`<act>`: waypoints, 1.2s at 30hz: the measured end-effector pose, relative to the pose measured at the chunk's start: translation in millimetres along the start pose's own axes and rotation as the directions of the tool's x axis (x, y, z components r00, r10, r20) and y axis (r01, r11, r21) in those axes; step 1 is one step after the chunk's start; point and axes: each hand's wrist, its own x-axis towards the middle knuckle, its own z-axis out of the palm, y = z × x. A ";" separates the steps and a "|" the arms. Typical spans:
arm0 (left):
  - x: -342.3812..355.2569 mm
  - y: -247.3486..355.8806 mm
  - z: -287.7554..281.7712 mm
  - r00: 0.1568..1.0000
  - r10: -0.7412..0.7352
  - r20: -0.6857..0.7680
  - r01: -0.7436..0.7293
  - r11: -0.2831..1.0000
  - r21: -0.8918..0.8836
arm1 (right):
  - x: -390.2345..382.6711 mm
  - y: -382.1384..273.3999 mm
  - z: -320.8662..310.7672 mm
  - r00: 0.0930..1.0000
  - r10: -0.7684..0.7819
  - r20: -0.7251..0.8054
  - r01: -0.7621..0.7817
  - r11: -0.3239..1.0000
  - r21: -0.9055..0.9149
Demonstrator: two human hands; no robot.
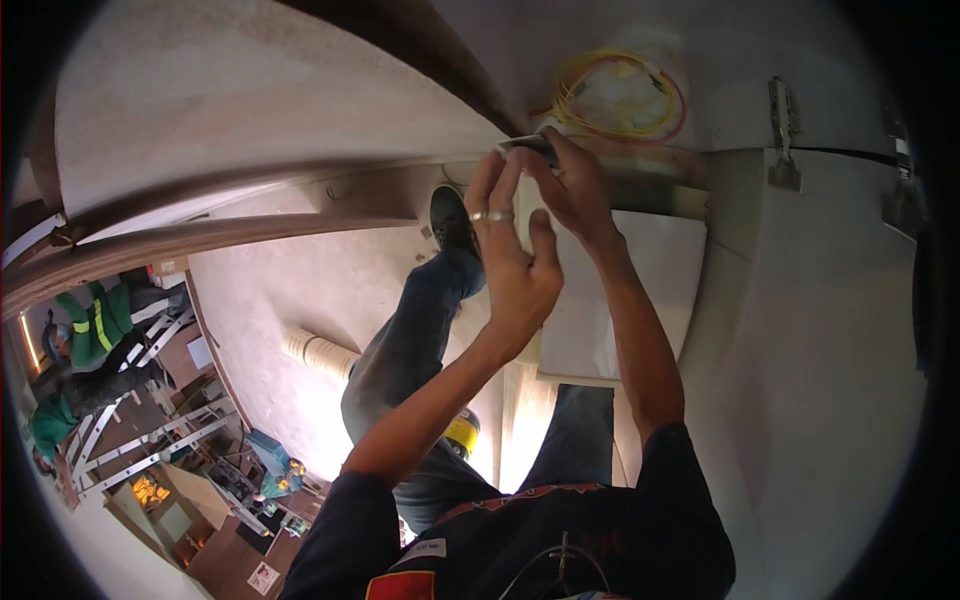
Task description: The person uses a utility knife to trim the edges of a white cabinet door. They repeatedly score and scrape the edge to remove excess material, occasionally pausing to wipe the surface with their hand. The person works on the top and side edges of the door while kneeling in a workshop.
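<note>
My right hand (577,197) is closed on a small, thin grey piece (532,147), its fingers and thumb bent round the edge; its exact kind does not show. The piece is raised at the end of a dark wooden edge (480,90), and I cannot tell whether they touch. Just left of it, my left hand (517,270) reaches up with fingers stretched and the thumb apart, a ring on one finger. Its fingertips come close to the grey piece or touch it; contact is unclear. Below the right hand lies a flat white panel (640,290).
A yellow and red cable coil (572,105) lies beyond my hands. Metal hinges (785,170) sit on the pale cabinet panels at right. A cylindrical roll (320,352) and a yellow-and-black can (462,434) are near my legs. At far left, people in green (105,318) are beside ladders (150,455).
</note>
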 end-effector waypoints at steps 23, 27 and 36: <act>16.3 -26.7 10.5 1.000 0.007 -0.028 -0.011 0.990 -0.138 | 32.3 3.6 22.1 0.996 -0.087 -0.028 0.084 0.991 -0.106; 19.5 -26.5 4.9 0.999 0.035 0.007 -0.035 0.999 0.012 | 31.2 -8.1 22.7 0.990 -0.133 -0.047 0.122 0.973 -0.198; 21.7 -20.5 4.1 1.000 0.010 -0.006 -0.011 0.999 -0.039 | 33.6 -21.0 18.2 0.987 -0.155 0.048 0.162 0.926 -0.340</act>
